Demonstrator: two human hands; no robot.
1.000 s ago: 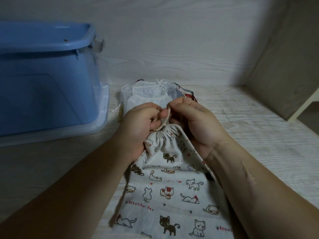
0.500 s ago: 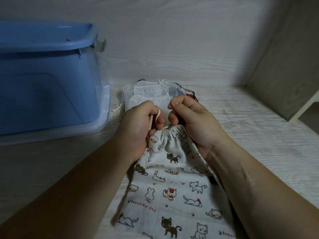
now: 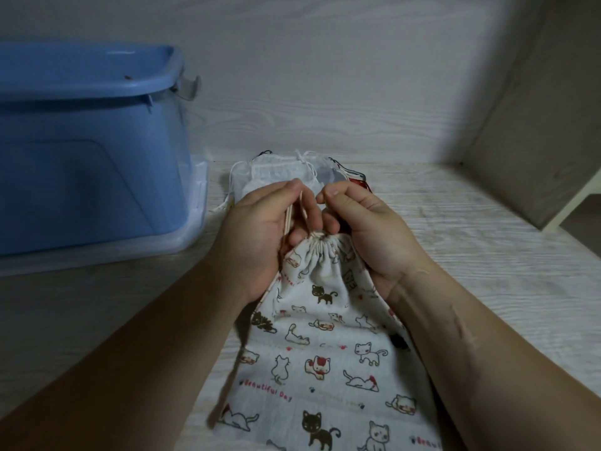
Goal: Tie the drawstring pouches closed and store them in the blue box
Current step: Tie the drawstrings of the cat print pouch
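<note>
Left-hand grip (image 3: 260, 236) closed around the cream drawstring (image 3: 301, 206), 2 strands of it running up between the curled fingers. The right-hand grip (image 3: 367, 232) curled against the gathered neck of the cat-print pouch (image 3: 325, 353) and held it there; whether it also pinched the cord could not be told. The pouch lay flat on the pale wood-grain desk (image 3: 471, 255), its mouth drawn into tight pleats between the 2 hands and its body stretching back toward the person. Just beyond the knuckles sat a pile of other pouches (image 3: 279, 170), white fabric on top, with dark and red edges showing at its right side. The blue box (image 3: 91, 157) stood at the left by the back wall, apart from the pouch, on a clear plastic base (image 3: 198, 193).
</note>
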